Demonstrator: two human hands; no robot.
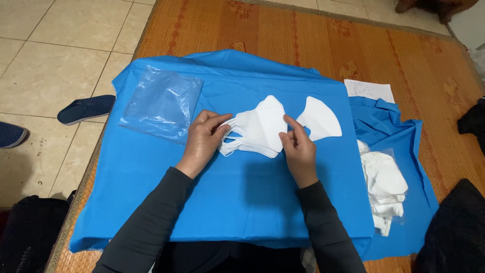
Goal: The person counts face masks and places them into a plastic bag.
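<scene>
A stack of white folded face masks point(260, 129) lies on a blue cloth point(242, 197). My left hand point(203, 139) grips the stack's left side, by the ear loops. My right hand point(298, 146) pinches the stack's right edge with its index finger on top. A single white mask point(321, 119) lies apart, just right of the stack and beyond my right hand. Both arms wear dark long sleeves.
A clear plastic bag point(161, 103) lies on the cloth's far left. A bag of white masks point(386, 184) sits at the right, with a printed paper sheet point(369, 90) behind it. The cloth rests on an orange woven mat point(303, 35). Dark shoes point(86, 108) stand on the tiled floor.
</scene>
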